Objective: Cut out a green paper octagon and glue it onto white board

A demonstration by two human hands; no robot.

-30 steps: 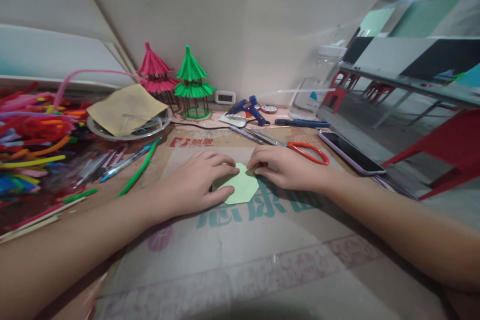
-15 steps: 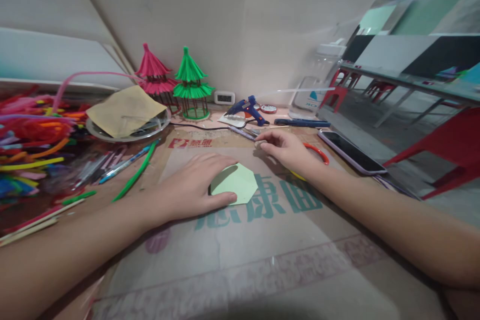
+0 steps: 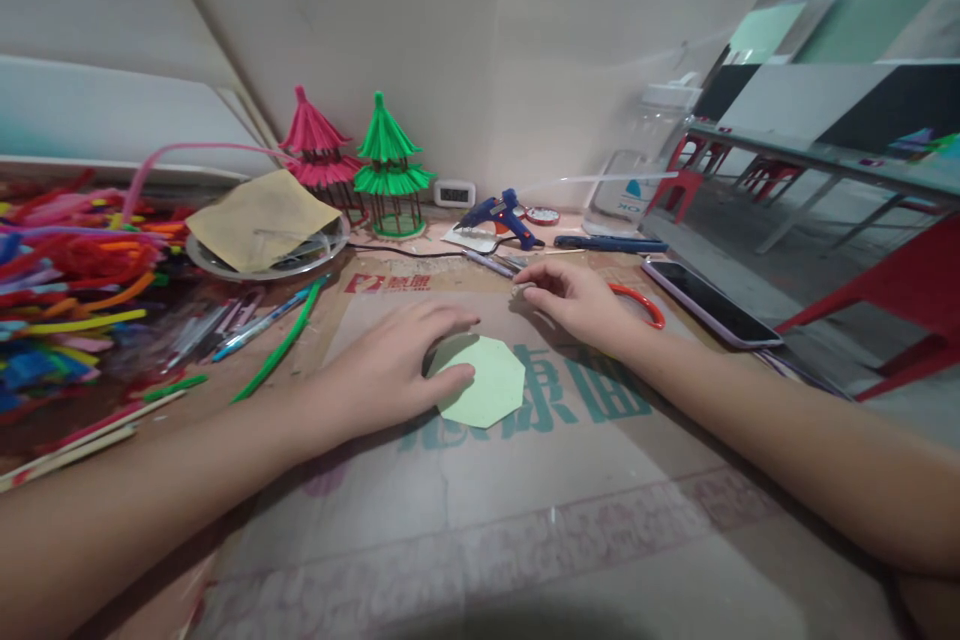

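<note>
A pale green octagonal piece of card (image 3: 487, 385) lies flat on the printed cardboard sheet (image 3: 480, 540). My left hand (image 3: 409, 360) is at its left side, thumb and fingers apart, with the thumb over the card's edge. Whether the thumb presses on it I cannot tell. Beyond the card, to the right, my right hand (image 3: 574, 298) has its fingers pinched on a small greyish thing (image 3: 519, 294), too small to name. Pens (image 3: 489, 263) lie just past those fingertips. Partly behind the right wrist is an orange-red scissors handle (image 3: 646, 304).
At the back stand a green pipe-cleaner pavilion (image 3: 390, 170), a pink one (image 3: 319, 145), a small clock (image 3: 454, 193), a blue glue gun (image 3: 499, 217) and a water bottle (image 3: 634, 160). A phone (image 3: 709, 302) lies right. Colourful pipe cleaners (image 3: 67, 270) heap up left.
My left fingers have lifted and spread off the green card, so more of it shows. The card sits slightly lower and further right in view. My right hand keeps its pinch.
</note>
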